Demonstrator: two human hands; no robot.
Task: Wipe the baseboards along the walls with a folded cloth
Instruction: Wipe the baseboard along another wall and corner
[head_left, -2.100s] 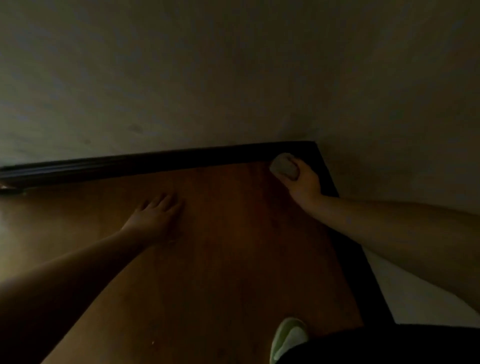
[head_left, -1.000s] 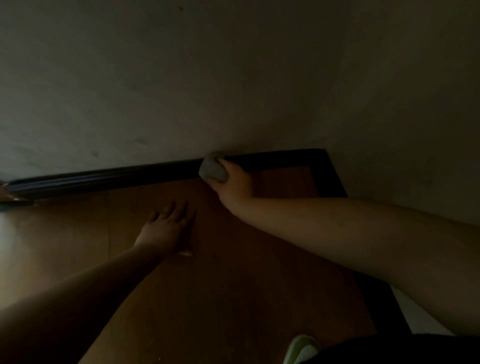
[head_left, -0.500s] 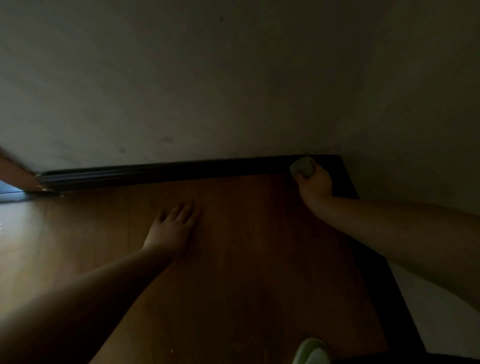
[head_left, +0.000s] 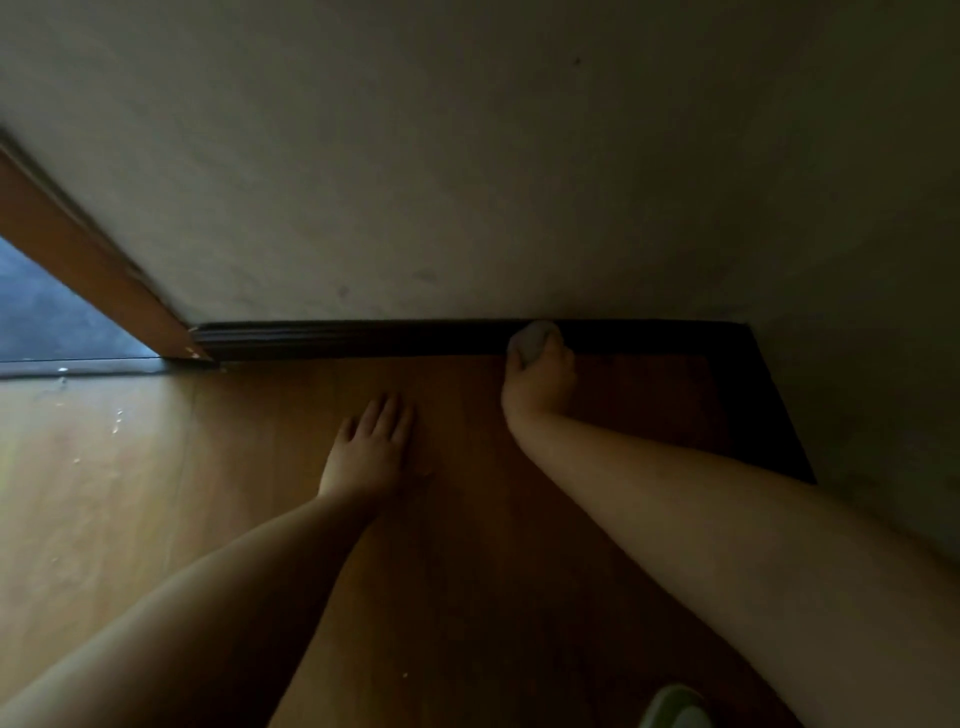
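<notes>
while gripping the cloth (head_left: 531, 343), right hand (head_left: 540, 371) against baseboard (head_left: 363, 339); left hand (head_left: 371, 444) flat.

No writing, label, brand, number or sign can be read anywhere in this dim view.

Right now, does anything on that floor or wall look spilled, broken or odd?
Small pale flecks are scattered on the lit wooden floor near the doorway; whether crumbs or droplets, I cannot tell. Faint smudges mark the wall above the baseboard. Nothing looks broken.
</notes>
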